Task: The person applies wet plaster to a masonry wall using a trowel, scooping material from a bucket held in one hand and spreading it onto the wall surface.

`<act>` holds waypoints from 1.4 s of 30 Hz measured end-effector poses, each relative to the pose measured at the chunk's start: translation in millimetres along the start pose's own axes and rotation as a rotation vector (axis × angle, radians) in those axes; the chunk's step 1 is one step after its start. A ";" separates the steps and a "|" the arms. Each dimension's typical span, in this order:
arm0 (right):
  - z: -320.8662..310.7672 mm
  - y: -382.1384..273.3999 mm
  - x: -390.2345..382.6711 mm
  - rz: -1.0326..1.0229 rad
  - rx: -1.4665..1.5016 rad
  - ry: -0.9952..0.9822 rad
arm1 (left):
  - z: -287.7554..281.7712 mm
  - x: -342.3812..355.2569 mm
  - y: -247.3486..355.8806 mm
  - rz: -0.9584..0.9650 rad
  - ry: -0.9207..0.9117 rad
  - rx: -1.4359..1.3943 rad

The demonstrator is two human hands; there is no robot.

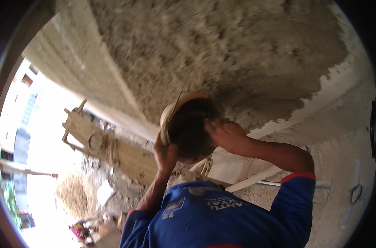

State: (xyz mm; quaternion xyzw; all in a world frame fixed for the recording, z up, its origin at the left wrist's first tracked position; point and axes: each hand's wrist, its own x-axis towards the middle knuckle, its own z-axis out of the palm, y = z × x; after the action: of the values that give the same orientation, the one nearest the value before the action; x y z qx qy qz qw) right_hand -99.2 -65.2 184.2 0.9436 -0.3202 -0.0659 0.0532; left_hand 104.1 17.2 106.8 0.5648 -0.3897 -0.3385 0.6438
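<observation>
My left hand [165, 153] is closed on the edge of a bowl-shaped thing [166, 120] with a pale outer side, its thumb over the rim. Inside, this thing is very dark, with an orange-brown band along its upper edge; blur hides its exact kind. At its right side is my right hand [228, 134], the fingertips reaching over the dark part. Motion smears those fingers, so their grip cannot be made out. Both forearms reach up from short blue sleeves with red cuffs.
Rough grey-brown mortar [221, 53] covers the surface beyond my hands, ragged against a paler surface [337, 120] at right. To the left lies a wooden board [134, 159] with timber pieces. A sand heap [74, 194] and white scrap [105, 192] lie lower left. A pale strip [254, 178] slants at right.
</observation>
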 end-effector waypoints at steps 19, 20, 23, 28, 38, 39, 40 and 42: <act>11.6 21.9 -33.4 0.087 -0.463 0.029 | 45.3 -5.8 11.3 0.053 -0.244 0.021; 15.7 27.6 -36.2 0.134 -0.484 0.020 | 49.2 -4.6 22.5 -0.011 -0.258 0.088; 19.5 36.9 -53.7 0.082 -0.310 -0.028 | 54.9 -6.0 23.3 -0.046 -0.257 0.186; 31.8 47.4 -63.9 0.269 0.258 -0.411 | 60.7 -13.0 20.5 -0.033 -0.276 0.322; 142.2 -6.7 -86.3 0.345 0.904 0.119 | 98.5 -37.2 6.0 0.114 -0.248 0.589; 131.5 -5.3 -87.2 0.338 0.902 0.124 | 94.0 -35.7 -0.5 0.119 -0.242 0.590; 123.7 -0.5 -90.4 0.377 0.981 0.158 | 90.7 -31.4 -8.6 0.083 -0.220 0.464; 106.0 9.0 -96.8 0.406 1.053 0.205 | 81.6 -26.0 1.1 -0.023 -0.224 0.120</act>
State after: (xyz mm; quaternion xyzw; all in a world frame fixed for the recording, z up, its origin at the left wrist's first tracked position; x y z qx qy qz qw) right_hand -197.5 -19.3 89.8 0.7640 -0.4778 0.2057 -0.3816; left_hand 19.7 2.4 109.6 0.5655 -0.4723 -0.3829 0.5572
